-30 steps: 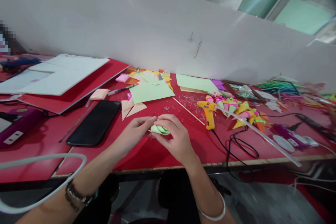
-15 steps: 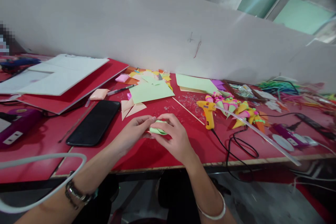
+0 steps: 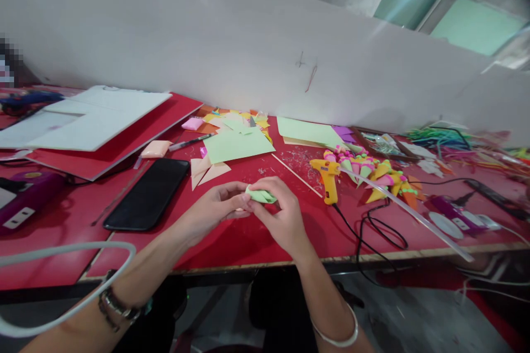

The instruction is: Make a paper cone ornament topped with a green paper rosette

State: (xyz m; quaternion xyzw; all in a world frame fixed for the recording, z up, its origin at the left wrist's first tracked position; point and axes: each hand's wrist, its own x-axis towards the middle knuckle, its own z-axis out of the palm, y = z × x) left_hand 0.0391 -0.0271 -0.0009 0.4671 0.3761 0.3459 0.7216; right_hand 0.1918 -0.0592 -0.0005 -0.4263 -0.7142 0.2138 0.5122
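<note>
The person's left hand (image 3: 219,204) and right hand (image 3: 284,212) both grasp 1 rolled light-green paper piece (image 3: 262,197) between their fingers, above the red tabletop (image 3: 244,245). Beyond lie 1 thin pale straight stick (image 3: 297,175), 1 flat light-green paper sheet (image 3: 238,146) and, rightward, 1 yellow plastic glue gun (image 3: 329,182).

- The left arm (image 3: 161,259) comes in at a slant over the front edge of the worktop (image 3: 236,248).
- The right arm (image 3: 318,292) comes over that same front edge, and leans in toward the left one.
- The left hand (image 3: 226,204) is bent in, with its fingers curled and its thumb pointing at the other hand.
- The right hand (image 3: 284,212) is curled too, with its thumb below and its first finger on top, like a pinch.
- The two hands meet at their fingertips, nearer the front edge than the back edge.
</note>
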